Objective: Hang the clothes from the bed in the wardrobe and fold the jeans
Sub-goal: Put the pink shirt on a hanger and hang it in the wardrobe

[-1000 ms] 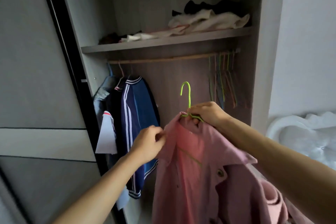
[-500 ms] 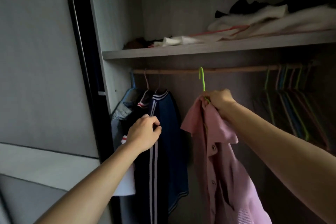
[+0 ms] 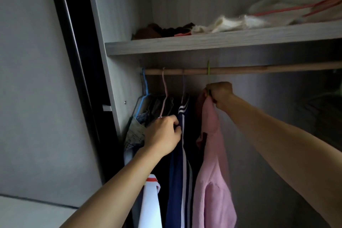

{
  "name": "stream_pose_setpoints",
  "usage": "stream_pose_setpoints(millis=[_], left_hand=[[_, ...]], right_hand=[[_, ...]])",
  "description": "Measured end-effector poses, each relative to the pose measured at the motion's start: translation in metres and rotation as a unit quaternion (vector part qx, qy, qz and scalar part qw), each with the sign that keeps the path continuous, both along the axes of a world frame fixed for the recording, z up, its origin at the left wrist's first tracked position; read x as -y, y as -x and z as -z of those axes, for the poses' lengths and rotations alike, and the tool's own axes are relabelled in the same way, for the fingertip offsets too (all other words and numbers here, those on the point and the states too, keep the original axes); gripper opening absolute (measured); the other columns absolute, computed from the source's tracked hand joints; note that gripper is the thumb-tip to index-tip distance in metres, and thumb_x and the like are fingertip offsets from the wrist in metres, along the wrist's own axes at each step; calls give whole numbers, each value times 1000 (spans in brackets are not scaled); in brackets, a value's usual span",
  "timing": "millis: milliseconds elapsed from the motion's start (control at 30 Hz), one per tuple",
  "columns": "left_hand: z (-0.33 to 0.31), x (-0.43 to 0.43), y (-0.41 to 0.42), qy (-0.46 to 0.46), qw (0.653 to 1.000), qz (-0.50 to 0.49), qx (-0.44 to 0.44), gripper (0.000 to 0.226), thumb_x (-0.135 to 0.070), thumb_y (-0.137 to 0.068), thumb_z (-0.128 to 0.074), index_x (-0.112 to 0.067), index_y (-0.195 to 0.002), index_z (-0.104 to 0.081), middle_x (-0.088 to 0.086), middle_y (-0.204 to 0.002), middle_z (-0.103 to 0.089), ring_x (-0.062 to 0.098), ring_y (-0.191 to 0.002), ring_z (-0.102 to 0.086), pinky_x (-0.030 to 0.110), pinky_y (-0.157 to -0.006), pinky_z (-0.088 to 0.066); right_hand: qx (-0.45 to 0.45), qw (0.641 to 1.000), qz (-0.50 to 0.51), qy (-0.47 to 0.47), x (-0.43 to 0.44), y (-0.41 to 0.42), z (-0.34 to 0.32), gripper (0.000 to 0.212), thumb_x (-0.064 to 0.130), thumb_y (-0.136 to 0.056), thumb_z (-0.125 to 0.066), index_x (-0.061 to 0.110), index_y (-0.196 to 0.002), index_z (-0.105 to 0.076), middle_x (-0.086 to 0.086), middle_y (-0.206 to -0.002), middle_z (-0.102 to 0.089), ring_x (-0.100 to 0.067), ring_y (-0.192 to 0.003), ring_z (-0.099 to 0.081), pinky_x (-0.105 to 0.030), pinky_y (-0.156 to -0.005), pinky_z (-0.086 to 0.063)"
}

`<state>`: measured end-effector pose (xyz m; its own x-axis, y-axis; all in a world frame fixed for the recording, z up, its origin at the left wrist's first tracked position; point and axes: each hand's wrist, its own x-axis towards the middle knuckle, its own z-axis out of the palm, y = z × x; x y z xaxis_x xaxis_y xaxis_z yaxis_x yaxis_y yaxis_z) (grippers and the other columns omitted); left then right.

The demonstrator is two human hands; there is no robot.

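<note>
Far centre: pink shirt (image 3: 212,181) hung on rod (image 3: 259,69) by green hanger (image 3: 208,69). Hanger body is hidden under the collar and right grip (image 3: 220,93), which is clenched round its neck. To the left, navy jacket (image 3: 180,181) is pinched by left grip (image 3: 162,135). Hems are cut off; right side is lost in shadow.

Right hand (image 3: 221,94) raised, fingers curled round the neck of the green hanger (image 3: 208,69) and the collar of the pink shirt (image 3: 212,181). Hanger hook crosses over the wooden rod (image 3: 259,69). Shirt hangs straight down below the hand. Left hand (image 3: 162,136) lower, pinching the striped front edge of the navy jacket (image 3: 178,181) just beside the shirt. Blue hanger (image 3: 145,87) at the rod's far left end. White garment with red stripe (image 3: 149,200) under the left forearm. Shelf (image 3: 222,40) above the rod carries piled clothes (image 3: 277,13).
</note>
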<state>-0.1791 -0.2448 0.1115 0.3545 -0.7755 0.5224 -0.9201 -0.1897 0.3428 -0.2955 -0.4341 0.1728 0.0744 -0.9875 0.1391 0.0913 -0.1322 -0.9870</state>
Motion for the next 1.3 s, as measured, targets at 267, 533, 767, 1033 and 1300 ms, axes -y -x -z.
stream_pose_setpoints(millis=[267, 533, 767, 1033, 1300], left_hand=[[-17, 9, -12, 25, 999, -24, -13, 17, -32, -88, -58, -31, -104, -64, -6, -97, -70, 22, -95, -65, 35, -77, -53], [-45, 4, 17, 91, 995, 41, 22, 14, -29, -88, -58, -29, -100, -65, -6, -91, -70, 25, -90, -65, 37, -76, -52], [-44, 57, 113, 72, 980, 169, 71, 13, -36, -87, -57, -26, -92, -63, -2, -89, -70, 26, -89, -65, 34, -71, -52], [-2, 123, 193, -33, 971, 224, 81, 24, -36, -89, -55, -24, -107, -63, 3, -110, -68, 29, -104, -62, 33, -83, -49], [10, 168, 203, -88, 968, 213, 98, 27, -35, -91, -51, -23, -113, -62, 6, -119, -63, 28, -109, -60, 31, -84, -45]], right_hand=[[-21, 997, -78, -10, -9, -34, 15, 26, -7, -89, -53, 0, -65, -57, -19, -66, -61, -27, -56, -56, -29, -43, -42], [-151, 983, 21, 105, -10, 38, 16, 6, 12, -83, -65, 17, -81, -67, -12, -92, -72, -26, -81, -70, -45, -76, -60], [-426, 818, 310, 233, -30, 198, -2, 21, 31, -86, -57, 26, -101, -72, -5, -104, -72, -32, -99, -65, -36, -80, -51], [-649, 661, 332, 176, -15, 324, 26, 46, 55, -90, -51, 21, -120, -59, -10, -122, -58, -33, -107, -61, -39, -82, -50], [-674, 627, 337, 198, 17, 348, 40, 31, 35, -89, -55, 15, -112, -63, -11, -113, -66, -32, -102, -65, -36, -77, -51]])
